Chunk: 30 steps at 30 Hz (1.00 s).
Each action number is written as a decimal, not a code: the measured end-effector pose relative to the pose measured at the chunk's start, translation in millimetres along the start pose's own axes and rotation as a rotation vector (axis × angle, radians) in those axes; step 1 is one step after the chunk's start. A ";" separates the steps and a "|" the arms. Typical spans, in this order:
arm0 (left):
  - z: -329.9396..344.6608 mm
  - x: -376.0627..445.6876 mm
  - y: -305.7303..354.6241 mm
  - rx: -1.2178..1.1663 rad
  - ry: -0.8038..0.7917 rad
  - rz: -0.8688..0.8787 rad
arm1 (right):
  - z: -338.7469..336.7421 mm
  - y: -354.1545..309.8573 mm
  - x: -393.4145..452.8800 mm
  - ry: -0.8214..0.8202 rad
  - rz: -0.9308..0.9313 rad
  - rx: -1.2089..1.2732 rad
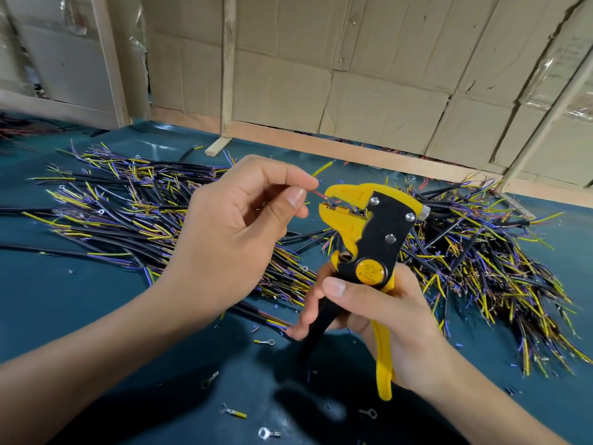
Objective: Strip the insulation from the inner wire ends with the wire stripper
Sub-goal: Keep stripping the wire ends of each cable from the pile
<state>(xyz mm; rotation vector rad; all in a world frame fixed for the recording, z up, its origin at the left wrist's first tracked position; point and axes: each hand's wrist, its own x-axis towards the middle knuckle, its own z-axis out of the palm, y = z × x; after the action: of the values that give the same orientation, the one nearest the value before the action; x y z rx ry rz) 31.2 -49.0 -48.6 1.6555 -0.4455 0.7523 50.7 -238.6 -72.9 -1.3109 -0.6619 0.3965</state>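
Red inner wire [316, 193] is pinched by the left hand [237, 226] and fed into the wire stripper [362, 226], gripped by the right hand [372, 303] above the worktop's [64, 316] middle. Squeezing the handles is judged next, once seated.

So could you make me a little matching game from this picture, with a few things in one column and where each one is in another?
Things:
1. wire stripper
2. red wire
3. ring terminal
4. yellow wire

Places:
A. loose on the green table
B. gripped by the right hand
C. sticking up past the left hand
D. leading into the stripper's mouth

Pairs: 1-B, 2-D, 3-A, 4-C
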 end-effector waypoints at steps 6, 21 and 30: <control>2.6 -2.5 1.0 0.028 -0.021 0.008 | -2.3 0.3 0.9 -0.025 -0.015 0.016; 8.1 -0.8 3.2 -0.205 -0.003 -0.038 | 7.7 -7.3 -0.8 0.124 0.024 0.050; 13.3 -11.0 -3.2 0.120 -0.099 0.083 | 12.8 -3.8 6.8 0.107 -0.082 0.276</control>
<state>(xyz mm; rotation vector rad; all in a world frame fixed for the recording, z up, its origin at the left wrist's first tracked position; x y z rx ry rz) 28.5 -62.3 -59.7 1.8015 -0.5508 0.7728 47.2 -225.7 -66.2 -1.0322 -0.5479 0.3360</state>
